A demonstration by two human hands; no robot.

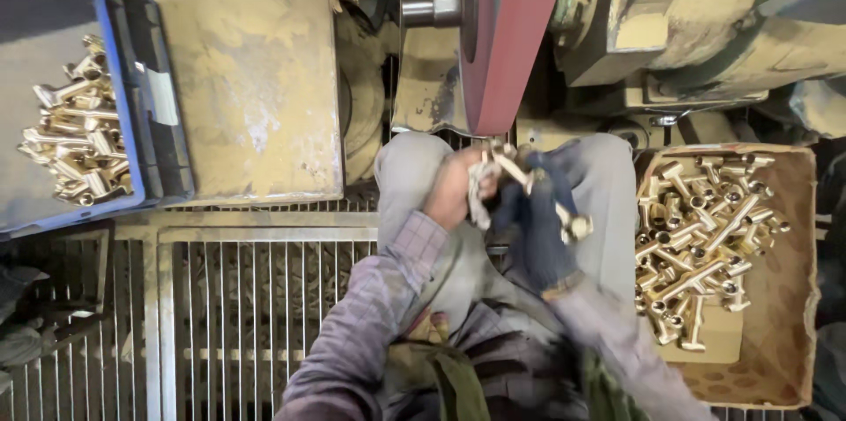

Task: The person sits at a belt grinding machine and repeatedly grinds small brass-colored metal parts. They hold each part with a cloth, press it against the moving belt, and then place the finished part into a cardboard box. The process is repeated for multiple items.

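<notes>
My left hand (454,190), wrapped partly in a pale rag, grips one end of a brass T-shaped fitting (538,188) just below the dark red abrasive belt (511,33). My right hand (538,227), in a dark blue glove, grips the other end of the same fitting above my lap. The fitting sits slightly below the belt; whether it touches the belt I cannot tell.
A cardboard box (784,298) with several brass fittings stands at my right. A blue plastic crate (123,104) with more fittings sits at the far left on a yellowed machine cover (256,77). A metal floor grate (229,315) lies below left.
</notes>
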